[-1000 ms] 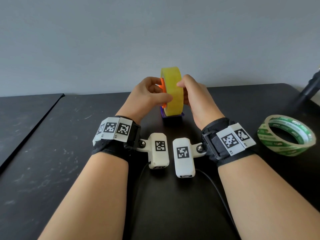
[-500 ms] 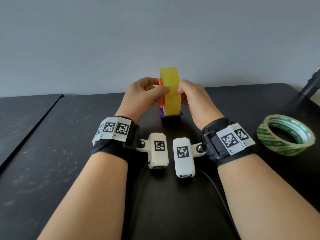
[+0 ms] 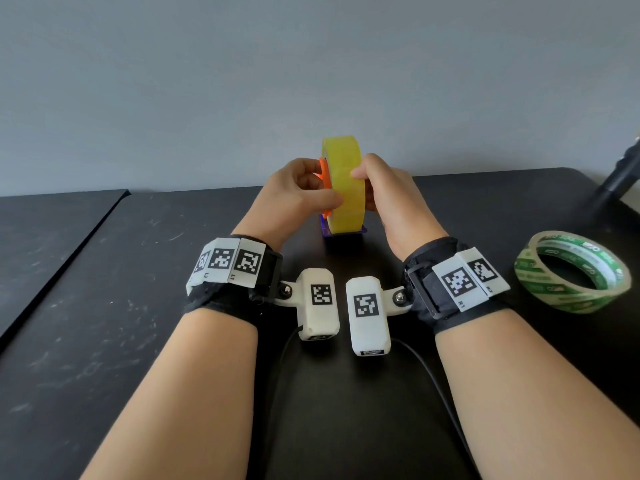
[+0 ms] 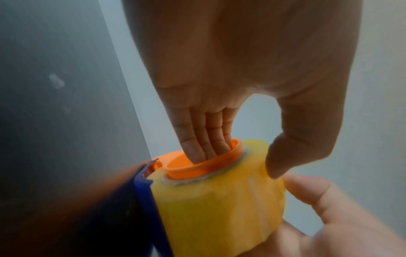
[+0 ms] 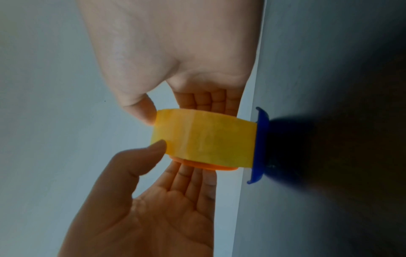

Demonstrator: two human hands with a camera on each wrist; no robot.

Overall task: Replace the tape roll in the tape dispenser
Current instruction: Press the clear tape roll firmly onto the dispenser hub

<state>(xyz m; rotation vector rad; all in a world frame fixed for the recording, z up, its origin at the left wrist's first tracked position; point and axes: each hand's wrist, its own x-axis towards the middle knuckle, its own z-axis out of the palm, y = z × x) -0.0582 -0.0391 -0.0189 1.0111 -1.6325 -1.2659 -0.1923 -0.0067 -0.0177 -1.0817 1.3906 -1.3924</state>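
A yellow tape roll [image 3: 343,181] stands on edge on an orange hub [image 3: 323,174], above the dispenser's blue base [image 3: 343,232] on the black table. My left hand [image 3: 322,192] has its fingers inside the orange hub [image 4: 197,168] and its thumb against the yellow roll [image 4: 219,208]. My right hand [image 3: 363,188] pinches the roll [image 5: 204,139] from the other side, thumb on the near rim and fingers behind it. The blue base [image 5: 261,144] touches the table. The dispenser's far side is hidden.
A green-printed tape roll [image 3: 571,271] lies flat on the table [image 3: 104,341] at the right. A black pole [image 3: 620,178] leans at the far right edge. A seam [image 3: 69,244] splits the table at the left. A grey wall stands close behind.
Both hands stay on the roll and it has barely shifted. My left thumb has slid a little lower on the roll's face.
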